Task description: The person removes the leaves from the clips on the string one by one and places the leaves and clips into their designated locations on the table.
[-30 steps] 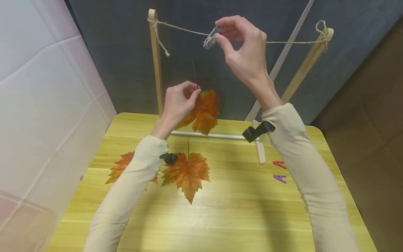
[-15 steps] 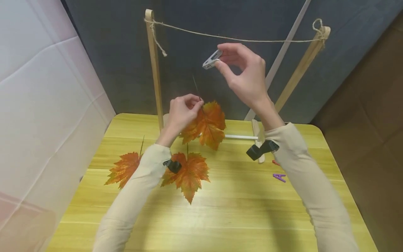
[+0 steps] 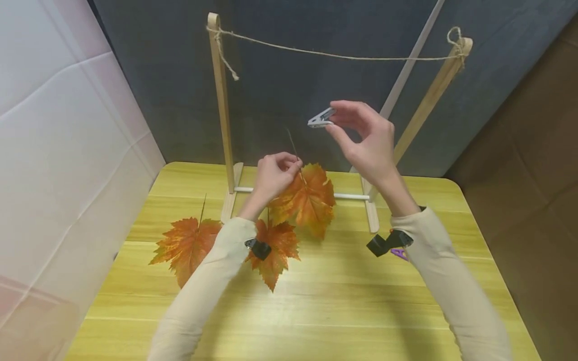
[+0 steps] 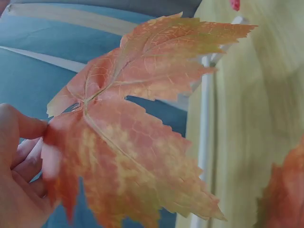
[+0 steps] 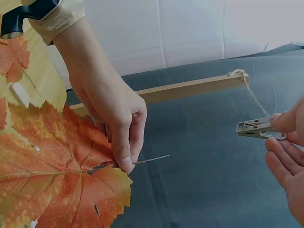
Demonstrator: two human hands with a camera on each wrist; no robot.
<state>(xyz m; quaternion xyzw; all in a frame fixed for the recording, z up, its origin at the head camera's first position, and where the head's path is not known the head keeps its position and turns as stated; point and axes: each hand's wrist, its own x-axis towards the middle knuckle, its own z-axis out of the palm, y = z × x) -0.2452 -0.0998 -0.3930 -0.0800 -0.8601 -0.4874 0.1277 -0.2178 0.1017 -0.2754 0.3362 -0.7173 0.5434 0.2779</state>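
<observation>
My left hand pinches the thin stem of an orange artificial maple leaf, just above its blade. The stem's free end points up, and the leaf hangs in front of the stand's white rod. Up and to the right, my right hand pinches a grey clothespin by its handles, its nose pointing left. Clothespin and stem are apart. Above both hands a twine line runs between two wooden posts. In the right wrist view the clothespin looks closed at its nose.
Two more maple leaves lie on the wooden table: one leaf at left, another leaf partly behind my left wrist. A purple clothespin lies by my right sleeve. The left post and right post stand on wooden feet.
Both hands have come down from the twine and slightly right, the right hand farther. The clothespin, formerly at the twine, is now well below it; the leaf has lowered too.
</observation>
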